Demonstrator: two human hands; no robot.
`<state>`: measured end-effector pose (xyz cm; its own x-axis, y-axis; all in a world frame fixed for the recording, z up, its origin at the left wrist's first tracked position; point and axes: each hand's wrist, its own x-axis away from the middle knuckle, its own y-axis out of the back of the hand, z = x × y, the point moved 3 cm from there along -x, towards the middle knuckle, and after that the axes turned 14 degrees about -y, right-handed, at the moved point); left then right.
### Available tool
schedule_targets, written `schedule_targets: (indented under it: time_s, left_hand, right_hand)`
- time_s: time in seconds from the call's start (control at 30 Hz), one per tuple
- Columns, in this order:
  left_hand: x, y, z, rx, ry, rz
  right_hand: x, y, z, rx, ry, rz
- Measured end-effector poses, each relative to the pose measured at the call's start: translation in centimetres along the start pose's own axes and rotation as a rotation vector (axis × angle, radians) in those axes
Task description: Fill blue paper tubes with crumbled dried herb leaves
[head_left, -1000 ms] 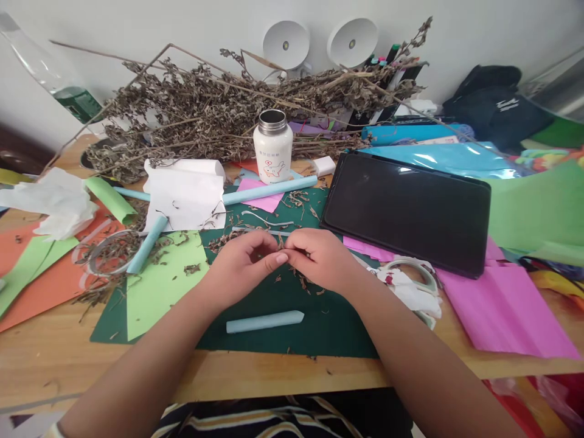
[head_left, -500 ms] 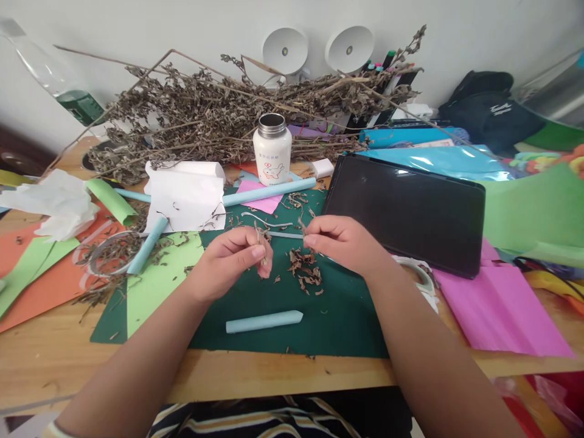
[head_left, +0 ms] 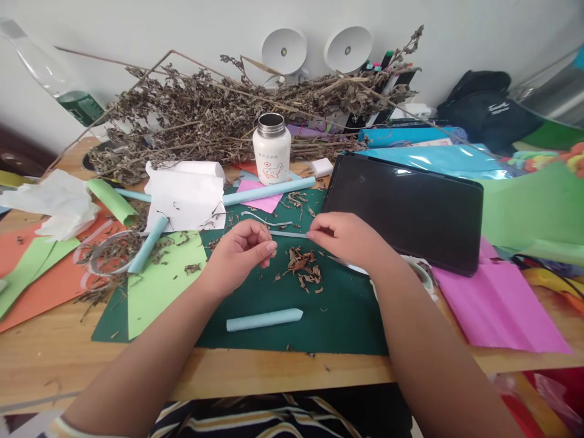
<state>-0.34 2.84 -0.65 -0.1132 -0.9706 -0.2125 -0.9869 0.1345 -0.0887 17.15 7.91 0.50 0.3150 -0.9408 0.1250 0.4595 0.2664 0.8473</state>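
My left hand (head_left: 241, 250) is curled above the green mat (head_left: 347, 316), thumb against bent fingers. Dried leaves showed in it a moment ago; now the fingers hide most of what it holds. Fingertips pressed together, my right hand (head_left: 344, 238) hovers beside the near edge of the black tablet (head_left: 406, 204); anything in its pinch is too small to make out. Between and below the hands lies a small pile of crumbled dried leaves (head_left: 303, 267). A thin pale strip (head_left: 287, 233) runs behind the fingertips. Closer to me rests a light blue paper roll (head_left: 264, 320).
Dried plant stalks (head_left: 196, 109) spread along the wall behind a white open bottle (head_left: 272, 152). White paper (head_left: 187, 198), a green sheet (head_left: 159, 298) and a tape ring (head_left: 112, 252) lie left. Pink paper (head_left: 502, 304) and green paper (head_left: 529, 213) lie right.
My left hand has turned inward, covering the dried leaves that showed in it. My right hand has shifted slightly, and the dried leaf that stuck up from its fingertips no longer shows.
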Motion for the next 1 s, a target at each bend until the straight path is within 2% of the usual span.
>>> schedule_targets:
  time_s: [0.1, 0.17, 0.23, 0.33, 0.43, 0.53, 0.6, 0.7, 0.77, 0.87, 1.0]
  left_hand:
    - [0.1, -0.3, 0.2, -0.047, 0.051, 0.02]
    - [0.2, -0.6, 0.4, -0.043, 0.119, 0.02]
    - [0.3, -0.7, 0.5, 0.022, 0.197, -0.021]
    - [0.5, -0.8, 0.7, 0.145, 0.267, -0.099]
    - [0.6, -0.8, 0.6, 0.151, 0.229, -0.087]
    - [0.7, -0.9, 0.5, 0.06, 0.189, 0.008]
    - [0.6, -0.9, 0.3, -0.131, 0.118, 0.073]
    - [0.2, -1.1, 0.0, -0.695, -0.098, 0.241]
    - [0.1, -1.6, 0.2, -1.03, -0.192, 0.402]
    - [0.2, -2.0, 1.0, -1.249, -0.183, 0.549]
    - [0.3, -2.3, 1.1, -1.289, -0.19, 0.6]
  right_hand:
    - [0.4, 0.1, 0.7, -0.186, 0.131, -0.041]
    - [0.8, -0.5, 1.8, -0.238, 0.297, -0.013]
    - [1.2, -1.4, 2.9, -0.217, 0.479, -0.039]
    - [1.8, -2.2, 3.7, -0.117, 0.684, -0.232]
    - [2.1, -2.3, 3.6, 0.002, 0.751, -0.467]
    - [2.2, -1.5, 3.2, 0.021, 0.697, -0.557]
    - [1.8, -0.7, 2.5, -0.023, 0.541, -0.542]
    - [1.1, 0.4, 1.2, -0.061, 0.208, -0.506]
    - [0.9, 0.9, 0.6, -0.054, 0.066, -0.479]
    - [0.8, 1.4, 0.5, -0.077, 0.01, -0.439]
    - [0.8, 1.5, 0.7, -0.187, 0.094, -0.352]
